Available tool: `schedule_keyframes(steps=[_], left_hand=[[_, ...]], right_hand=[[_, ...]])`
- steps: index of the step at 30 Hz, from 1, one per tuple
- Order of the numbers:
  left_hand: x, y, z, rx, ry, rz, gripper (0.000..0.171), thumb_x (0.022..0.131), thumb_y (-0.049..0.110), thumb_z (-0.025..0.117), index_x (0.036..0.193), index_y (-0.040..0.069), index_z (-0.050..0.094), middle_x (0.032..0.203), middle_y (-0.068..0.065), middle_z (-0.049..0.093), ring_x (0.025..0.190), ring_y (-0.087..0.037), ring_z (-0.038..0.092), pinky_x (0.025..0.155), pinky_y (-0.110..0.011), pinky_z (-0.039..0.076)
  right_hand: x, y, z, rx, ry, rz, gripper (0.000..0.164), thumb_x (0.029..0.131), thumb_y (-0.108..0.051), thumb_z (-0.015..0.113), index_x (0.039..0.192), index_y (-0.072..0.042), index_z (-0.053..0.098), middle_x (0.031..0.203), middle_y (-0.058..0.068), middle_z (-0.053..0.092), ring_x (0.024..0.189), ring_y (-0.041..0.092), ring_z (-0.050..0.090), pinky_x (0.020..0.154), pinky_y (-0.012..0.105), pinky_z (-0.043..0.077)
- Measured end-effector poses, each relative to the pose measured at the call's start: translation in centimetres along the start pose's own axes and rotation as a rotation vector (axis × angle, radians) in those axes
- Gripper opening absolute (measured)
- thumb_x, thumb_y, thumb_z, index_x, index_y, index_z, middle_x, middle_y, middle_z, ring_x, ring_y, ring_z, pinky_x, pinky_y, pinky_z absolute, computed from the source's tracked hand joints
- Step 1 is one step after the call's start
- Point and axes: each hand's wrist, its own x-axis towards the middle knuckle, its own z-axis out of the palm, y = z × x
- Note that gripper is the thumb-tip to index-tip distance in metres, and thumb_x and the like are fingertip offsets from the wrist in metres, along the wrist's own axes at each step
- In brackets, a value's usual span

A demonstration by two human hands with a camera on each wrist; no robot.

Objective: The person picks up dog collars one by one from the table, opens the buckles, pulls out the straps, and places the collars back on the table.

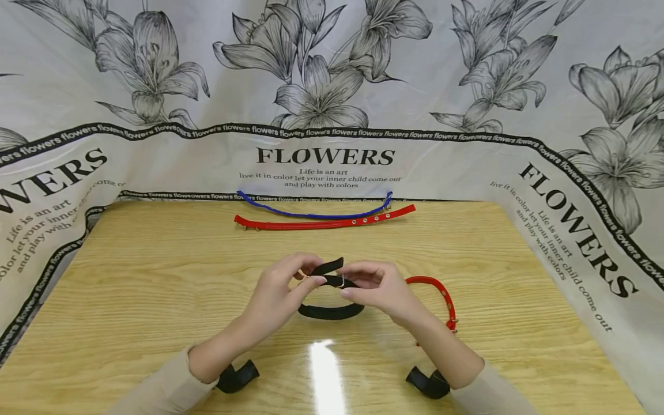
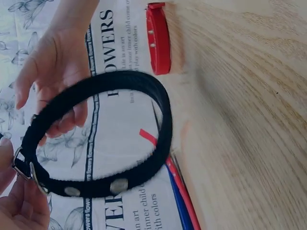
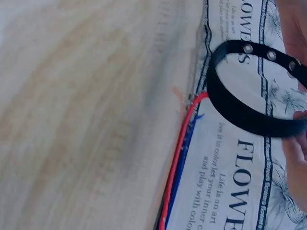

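Observation:
Both hands hold a black buckle collar (image 1: 332, 312) bent into a loop in front of the person. The left hand (image 1: 284, 288) pinches the strap by the metal buckle (image 2: 21, 163), thumb on top, and the strap's loose end sticks up past its fingers. Thumb and curled fingers of the right hand (image 1: 381, 288) grip the strap on the other side of the loop. In the right wrist view, metal eyelets (image 3: 271, 55) line the collar's upper part. That hand is cut off by the frame's right edge.
A red collar (image 1: 324, 224) and a blue collar (image 1: 321, 215) lie lengthwise at the back of the wooden table (image 1: 155, 259). Another red collar (image 1: 445, 297), curved, rests beside the right forearm. Behind the table hangs a flower-printed cloth (image 1: 321, 104). Black wrist mounts (image 1: 238, 377) show below the forearms.

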Motion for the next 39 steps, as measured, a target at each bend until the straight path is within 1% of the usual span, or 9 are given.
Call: schedule_keyframes(steps=[6,11,15,17,21,23,28,36,39], left_hand=[[0.1,-0.1,0.0,0.081,-0.014,0.069,0.021,0.082,0.016,0.072,0.102,0.012,0.066,0.095,0.006,0.063,0.086,-0.007,0.052,0.068,-0.025,0.044],[0.1,-0.2,0.1,0.079,-0.011,0.113,0.022,0.081,0.014,0.073,0.102,0.011,0.069,0.096,0.005,0.063,0.089,-0.009,0.054,0.07,-0.026,0.045],[0.1,-0.4,0.3,0.065,-0.005,0.155,0.025,0.08,0.012,0.073,0.104,0.01,0.069,0.096,0.003,0.064,0.091,-0.012,0.055,0.072,-0.025,0.046],[0.1,-0.5,0.3,0.056,0.005,0.161,0.029,0.079,0.013,0.075,0.107,0.008,0.068,0.098,0.001,0.063,0.093,-0.013,0.056,0.073,-0.025,0.047],[-0.3,-0.8,0.0,0.042,0.02,0.129,0.043,0.074,0.014,0.079,0.113,0.005,0.064,0.107,-0.003,0.058,0.1,-0.016,0.055,0.08,-0.027,0.049],[-0.6,-1.0,-0.2,0.031,0.021,0.077,0.047,0.072,0.015,0.081,0.114,0.006,0.063,0.11,-0.002,0.056,0.103,-0.016,0.055,0.083,-0.028,0.049],[-1.0,-1.1,-0.7,-0.039,0.009,-0.051,0.035,0.074,0.014,0.08,0.106,0.011,0.066,0.106,0.005,0.056,0.102,-0.011,0.054,0.087,-0.034,0.048],[-0.6,-1.1,-0.4,-0.059,0.052,0.034,0.021,0.075,0.008,0.078,0.094,0.007,0.068,0.095,0.002,0.062,0.091,-0.013,0.057,0.077,-0.031,0.05],[-0.7,-1.0,-0.5,-0.078,0.062,0.017,0.02,0.074,0.006,0.078,0.093,0.008,0.069,0.094,0.002,0.062,0.088,-0.013,0.057,0.073,-0.027,0.05]], right_hand=[[-0.1,-1.9,-0.8,0.0,0.005,0.055,0.04,0.086,-0.011,0.067,0.115,0.014,0.056,0.104,0.018,0.065,0.089,0.017,0.065,0.082,0.031,0.052],[0.6,-2.9,-0.3,0.113,-0.002,0.152,0.034,0.083,-0.003,0.068,0.109,0.017,0.058,0.094,0.017,0.068,0.077,0.016,0.067,0.077,0.034,0.054],[1.1,-3.1,0.1,0.269,-0.004,0.209,0.014,0.083,0.004,0.064,0.097,0.005,0.068,0.084,0.01,0.069,0.071,0.014,0.067,0.07,0.028,0.055],[1.2,-3.1,0.1,0.356,-0.012,0.211,0.014,0.084,0.007,0.063,0.09,-0.003,0.071,0.082,0.009,0.069,0.069,0.013,0.067,0.068,0.025,0.055],[1.3,-3.1,-0.1,0.489,-0.061,0.175,0.019,0.085,0.007,0.061,0.087,-0.007,0.073,0.08,0.008,0.069,0.069,0.012,0.067,0.067,0.021,0.054],[1.3,-3.1,-0.3,0.52,-0.087,0.159,0.017,0.086,0.005,0.062,0.087,-0.007,0.073,0.079,0.008,0.069,0.069,0.012,0.067,0.067,0.021,0.054],[1.3,-3.2,-0.7,0.565,-0.113,0.152,0.014,0.085,0.003,0.064,0.088,-0.006,0.074,0.08,0.009,0.068,0.069,0.012,0.067,0.067,0.02,0.054],[1.2,-3.1,-0.8,0.589,-0.143,0.123,0.013,0.085,0.003,0.064,0.089,-0.006,0.073,0.084,0.01,0.066,0.07,0.012,0.067,0.068,0.021,0.054],[1.2,-3.1,-0.9,0.578,-0.137,0.121,0.014,0.086,0.003,0.062,0.089,-0.005,0.073,0.084,0.01,0.066,0.071,0.012,0.067,0.069,0.021,0.054]])
